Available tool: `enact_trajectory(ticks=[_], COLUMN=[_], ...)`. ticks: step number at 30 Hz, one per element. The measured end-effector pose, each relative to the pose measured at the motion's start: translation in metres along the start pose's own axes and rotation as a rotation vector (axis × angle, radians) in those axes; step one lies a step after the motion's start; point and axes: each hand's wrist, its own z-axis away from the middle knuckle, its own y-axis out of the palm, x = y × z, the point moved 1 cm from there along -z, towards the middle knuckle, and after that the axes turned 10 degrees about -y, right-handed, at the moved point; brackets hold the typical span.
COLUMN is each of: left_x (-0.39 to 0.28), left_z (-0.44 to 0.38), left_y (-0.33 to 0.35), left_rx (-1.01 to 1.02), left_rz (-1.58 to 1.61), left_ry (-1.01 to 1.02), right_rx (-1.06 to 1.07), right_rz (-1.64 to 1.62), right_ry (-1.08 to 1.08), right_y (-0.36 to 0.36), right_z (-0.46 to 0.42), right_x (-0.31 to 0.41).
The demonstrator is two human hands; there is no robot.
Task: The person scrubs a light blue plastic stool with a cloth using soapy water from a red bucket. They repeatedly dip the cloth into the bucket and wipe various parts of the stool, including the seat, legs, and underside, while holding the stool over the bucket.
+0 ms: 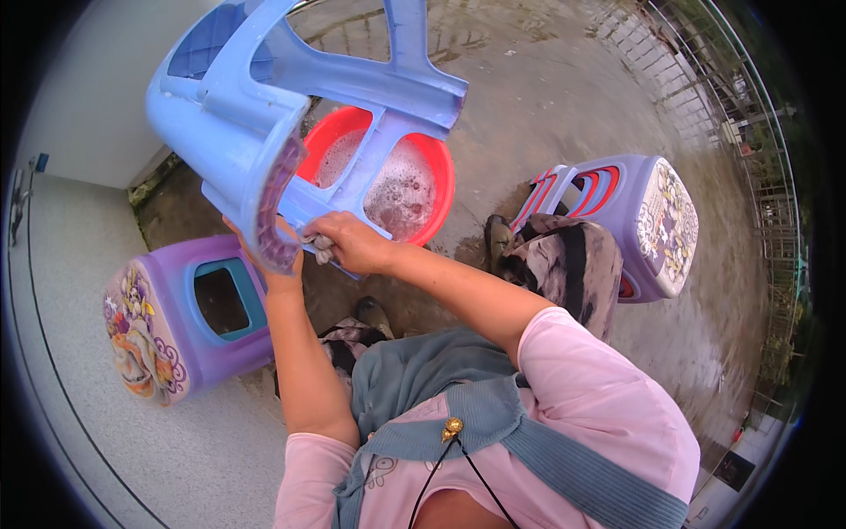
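A blue plastic stool (231,125) is held tilted on its side, legs towards me, above a red plastic basin (444,192). Foamy water (406,192) fills part of the basin and shows through the stool's openings. My left hand (289,261) grips a stool leg near its foot, and that leg hides some of the fingers. The hollow ribbed underside of this foot looks brownish. In my right hand (353,241) is a bunched grey cloth (320,247), pressed against the stool's lower rail beside the left hand.
To my left, a purple stool (225,264) carries a crumpled cloth (135,367) on its flower-printed seat. Nested stools (615,218) with purple and red edges stand by my knee at right. Wet concrete floor (529,86) stretches ahead, with a pale wall (99,99) on the left.
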Motion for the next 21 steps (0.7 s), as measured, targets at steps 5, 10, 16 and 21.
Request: enact_trajectory(ticks=[5,10,16,21], left_x=[-0.004,-0.005,-0.009,-0.002], left_z=[-0.005,-0.009,-0.008,-0.009], left_y=[-0.012,-0.014,-0.011,-0.022], left_rx=[0.093,0.132,0.068,0.096], left_rz=[0.221,0.445,0.421,0.148], left_ry=[-0.058,-0.206,-0.234,-0.182], right_rx=[-0.029,-0.103,0.144,0.047], right_rz=[0.035,0.068,0.298,0.405], right_ry=[0.142,0.034,0.050,0.085], right_y=[0.014,0.020,-0.034,-0.057], right_z=[-0.038,-0.027,0.018,-0.006], right_x=[-0.005,-0.019,-0.022,-0.021])
